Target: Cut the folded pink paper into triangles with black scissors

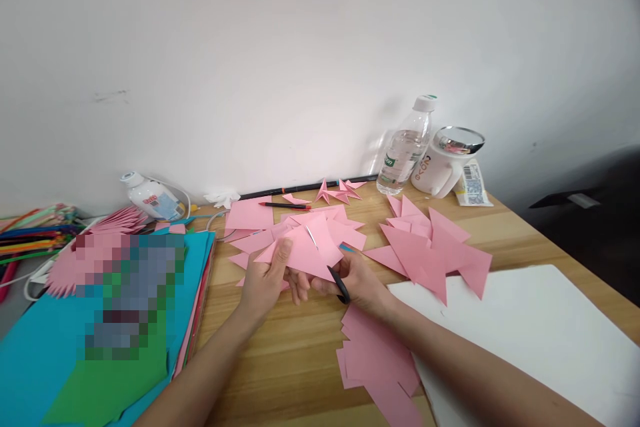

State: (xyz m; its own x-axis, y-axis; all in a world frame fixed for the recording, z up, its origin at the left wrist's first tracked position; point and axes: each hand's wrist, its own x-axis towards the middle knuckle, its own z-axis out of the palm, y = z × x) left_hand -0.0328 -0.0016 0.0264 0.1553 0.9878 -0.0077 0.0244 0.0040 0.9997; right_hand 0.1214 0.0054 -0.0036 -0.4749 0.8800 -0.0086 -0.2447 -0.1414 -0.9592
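My left hand [273,273] pinches a folded piece of pink paper [300,250] between thumb and fingers, holding it above the table. In my right hand [357,278] is a pair of scissors [340,285] with black handles. Their blade lies across the paper, its tip showing through a slit near the upper middle. Part of the blades is hidden by the paper. Just behind my hands lies a heap of cut pink paper pieces [260,240]. More pink paper triangles [425,247] are piled to the right, and pink sheets [375,357] lie below my right wrist.
At the back right stand a water bottle [403,153], a white mug [435,167] and a small packet [473,185]. A white board [520,333] covers the right front. Coloured paper [40,347] and a white bottle [153,198] are on the left. A pen [285,206] lies behind the heap.
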